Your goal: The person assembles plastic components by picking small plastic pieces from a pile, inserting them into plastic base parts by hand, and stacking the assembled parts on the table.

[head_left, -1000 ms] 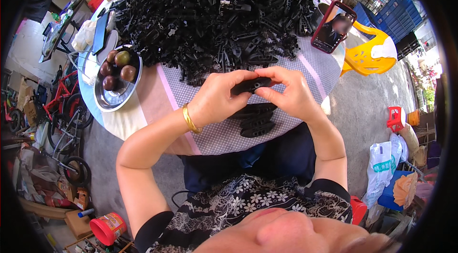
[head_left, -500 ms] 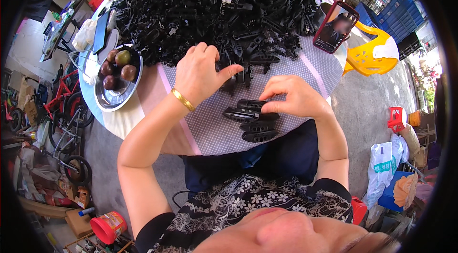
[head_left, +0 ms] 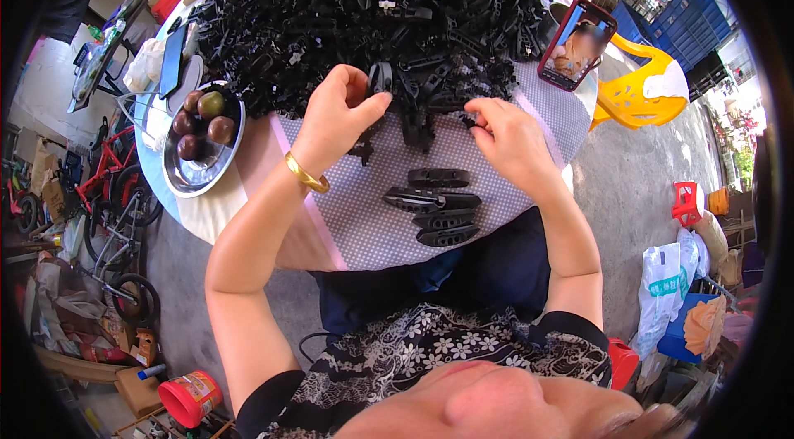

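Right hand (head_left: 519,145) moved from the parts row (head_left: 438,201) toward the heap (head_left: 372,21).

No lettering can be read clearly: the white sack (head_left: 659,294) bears teal print, the red bucket (head_left: 190,399) a label.

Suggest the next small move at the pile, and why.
Probably lift the black piece clear of the pile: the left hand seems to pinch it at the pile's near edge, and the right hand is apart from it.
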{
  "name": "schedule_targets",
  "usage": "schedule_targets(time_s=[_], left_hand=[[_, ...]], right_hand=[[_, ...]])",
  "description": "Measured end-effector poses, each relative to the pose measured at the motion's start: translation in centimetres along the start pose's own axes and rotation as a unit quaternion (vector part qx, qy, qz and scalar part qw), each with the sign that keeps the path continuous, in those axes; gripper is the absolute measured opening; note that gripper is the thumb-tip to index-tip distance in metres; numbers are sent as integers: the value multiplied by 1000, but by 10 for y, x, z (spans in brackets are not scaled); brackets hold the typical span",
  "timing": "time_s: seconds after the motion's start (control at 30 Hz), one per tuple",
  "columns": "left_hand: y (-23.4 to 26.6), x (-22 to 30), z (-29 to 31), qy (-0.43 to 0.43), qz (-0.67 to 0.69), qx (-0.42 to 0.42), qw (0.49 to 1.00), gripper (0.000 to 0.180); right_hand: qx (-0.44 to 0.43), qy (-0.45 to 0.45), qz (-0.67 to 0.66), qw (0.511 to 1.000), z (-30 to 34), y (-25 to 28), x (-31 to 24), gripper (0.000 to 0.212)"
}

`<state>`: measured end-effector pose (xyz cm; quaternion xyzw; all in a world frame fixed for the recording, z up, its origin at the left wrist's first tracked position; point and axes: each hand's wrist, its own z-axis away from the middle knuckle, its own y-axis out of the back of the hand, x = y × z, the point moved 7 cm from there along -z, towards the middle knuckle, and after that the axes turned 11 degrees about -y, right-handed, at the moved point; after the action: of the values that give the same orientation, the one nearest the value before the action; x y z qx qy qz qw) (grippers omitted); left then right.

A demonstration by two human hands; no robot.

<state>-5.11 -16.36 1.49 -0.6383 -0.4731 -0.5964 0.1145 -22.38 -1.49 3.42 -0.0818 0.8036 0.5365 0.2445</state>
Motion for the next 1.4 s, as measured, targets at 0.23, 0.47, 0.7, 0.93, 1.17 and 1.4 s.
schedule_targets(time_s=[0.23, 0.47, 0.7, 0.93, 1.17, 1.4], left_hand=[[-41, 36, 22, 48, 366, -105, 923, 55], [-62, 31, 33, 56, 379, -128, 915, 39], [-62, 31, 34, 75, 408, -114, 903, 34], [-62, 30, 33, 55, 395, -97, 912, 33], [-56, 38, 33, 40, 381, -68, 921, 33], [-37, 65, 40, -84, 157, -48, 983, 29]], right_hand=[[-79, -19, -134, 988, -1, 11, -3, 19], [-75, -75, -329, 938, 7, 9, -10, 18], [102, 98, -250, 958, 16, 28, -45, 14], [158, 202, -98, 961, 28, 31, -61, 18], [119, 198, -62, 971, 31, 23, -63, 21], [-185, -77, -310, 929, 10, -9, -28, 31]])
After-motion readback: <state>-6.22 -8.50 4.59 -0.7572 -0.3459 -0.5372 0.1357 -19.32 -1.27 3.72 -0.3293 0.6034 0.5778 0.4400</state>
